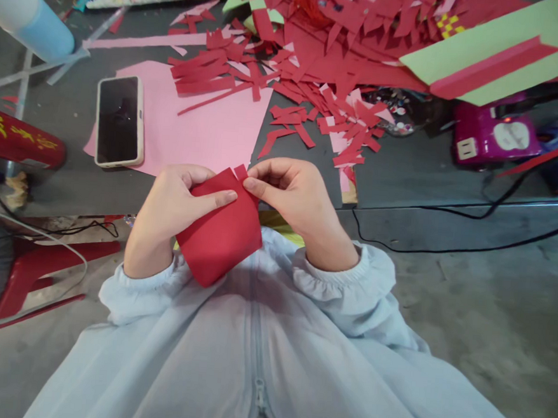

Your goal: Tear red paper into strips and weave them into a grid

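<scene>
A folded piece of red paper [222, 234] is held over my lap, in front of the table's edge. My left hand [171, 205] grips it from the left, its thumb lying flat on the upper face and the other fingers mostly hidden behind. At the paper's top corner, my right hand [292, 191] pinches a small red tab [241, 172] between thumb and index finger. A narrow gap shows beside that tab.
On the table [302, 153] lie pink paper [208, 134], a phone [119, 120] and many red scraps [292, 117]. A red can [21, 137] stands out at left, a purple device [497, 138] at right. Black cables [467, 249] hang along the front edge.
</scene>
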The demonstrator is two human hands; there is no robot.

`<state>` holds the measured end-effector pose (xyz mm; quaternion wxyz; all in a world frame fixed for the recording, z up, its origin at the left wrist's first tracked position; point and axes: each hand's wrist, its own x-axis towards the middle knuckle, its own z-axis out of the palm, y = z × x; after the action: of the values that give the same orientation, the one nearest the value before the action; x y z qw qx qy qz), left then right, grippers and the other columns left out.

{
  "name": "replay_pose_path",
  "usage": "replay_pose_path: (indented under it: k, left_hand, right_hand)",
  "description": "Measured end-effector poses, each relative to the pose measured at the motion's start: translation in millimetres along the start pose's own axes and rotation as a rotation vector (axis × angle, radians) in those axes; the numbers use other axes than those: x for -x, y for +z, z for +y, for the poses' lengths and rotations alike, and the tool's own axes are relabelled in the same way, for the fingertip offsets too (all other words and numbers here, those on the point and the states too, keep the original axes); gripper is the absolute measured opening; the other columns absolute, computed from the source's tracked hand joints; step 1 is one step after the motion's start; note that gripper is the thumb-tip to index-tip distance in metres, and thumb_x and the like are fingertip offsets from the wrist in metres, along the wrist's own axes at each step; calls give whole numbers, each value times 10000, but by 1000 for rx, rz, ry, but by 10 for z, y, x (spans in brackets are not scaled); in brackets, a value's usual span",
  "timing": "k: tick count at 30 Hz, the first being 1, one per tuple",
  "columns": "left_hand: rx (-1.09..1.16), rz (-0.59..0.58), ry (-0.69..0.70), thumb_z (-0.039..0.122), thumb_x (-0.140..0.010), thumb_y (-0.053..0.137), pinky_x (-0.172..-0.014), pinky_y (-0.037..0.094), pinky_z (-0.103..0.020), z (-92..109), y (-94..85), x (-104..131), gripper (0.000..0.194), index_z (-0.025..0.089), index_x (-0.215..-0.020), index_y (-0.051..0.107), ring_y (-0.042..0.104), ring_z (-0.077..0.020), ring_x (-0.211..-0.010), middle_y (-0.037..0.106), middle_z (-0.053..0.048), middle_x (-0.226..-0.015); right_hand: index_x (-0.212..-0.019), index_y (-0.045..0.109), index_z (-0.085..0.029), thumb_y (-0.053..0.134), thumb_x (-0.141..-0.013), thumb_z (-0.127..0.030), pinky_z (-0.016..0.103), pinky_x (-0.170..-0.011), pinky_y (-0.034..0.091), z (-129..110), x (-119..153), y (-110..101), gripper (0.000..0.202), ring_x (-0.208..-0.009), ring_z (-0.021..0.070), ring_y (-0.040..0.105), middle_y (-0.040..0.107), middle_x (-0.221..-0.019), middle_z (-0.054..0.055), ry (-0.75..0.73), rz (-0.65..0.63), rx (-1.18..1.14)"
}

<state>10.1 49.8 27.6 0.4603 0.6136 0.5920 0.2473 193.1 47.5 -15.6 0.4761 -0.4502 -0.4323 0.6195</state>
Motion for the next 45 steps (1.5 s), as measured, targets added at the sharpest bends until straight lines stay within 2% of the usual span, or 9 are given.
replay_pose_path:
  k: [10, 17, 25, 31, 33, 40, 45]
  left_hand:
    - [-79, 95, 5, 347, -717, 765, -478, 287, -235, 35, 8, 34, 313, 167, -540, 579, 376, -77, -529, 448, 51, -539]
    - [-48, 75, -9, 348, -717, 766, -472, 300, -231, 13, -12, 30, 249, 165, -597, 646, 431, -86, -546, 525, 38, -568]
    - [-44, 124, 24, 330, -739, 768, -465, 279, -244, 25, 0, 61, 232, 176, -603, 661, 419, -83, -537, 523, 41, -559]
    - [-15, 121, 6, 357, -743, 777, -490, 328, -252, -15, -33, 69, 200, 183, -669, 709, 470, -112, -575, 589, 15, -613]
    - [-23, 109, 4, 365, -739, 782, -497, 331, -254, -23, -43, 64, 213, 180, -666, 708, 468, -111, -575, 584, 14, -610]
    - [-37, 168, 44, 333, -766, 768, -485, 307, -249, 21, -29, 80, 271, 172, -592, 635, 407, -87, -547, 493, 43, -568]
    - [-32, 182, 52, 289, -776, 756, -470, 290, -245, 46, -22, 86, 321, 169, -542, 573, 369, -75, -523, 467, 48, -558]
  right_hand:
    - [-699, 679, -186, 771, -696, -310, 247, -584, 436, 68, 25, 92, 154, -613, 89, 543, 649, -666, -24, -5, 83, -3]
    - [-716, 702, -184, 834, -640, -299, 253, -629, 493, 58, 6, 2, 191, -638, 101, 579, 678, -693, -17, 75, -41, -43]
    - [-708, 677, -191, 817, -675, -346, 248, -601, 460, 85, 32, 84, 212, -612, 91, 547, 647, -673, -27, 31, 73, -62]
    - [-720, 712, -198, 906, -572, -392, 262, -648, 508, 70, 25, 15, 312, -636, 105, 570, 664, -689, -24, 129, -46, -107]
    - [-705, 706, -196, 917, -547, -399, 261, -635, 504, 66, 25, 4, 333, -624, 104, 561, 657, -673, -25, 144, -50, -101]
    - [-722, 688, -190, 817, -683, -391, 248, -612, 465, 129, 48, 95, 243, -621, 93, 548, 648, -681, -23, 41, 53, -54]
    - [-731, 692, -194, 852, -651, -432, 250, -625, 480, 145, 46, 86, 297, -646, 101, 566, 659, -699, -21, 48, 52, -64]
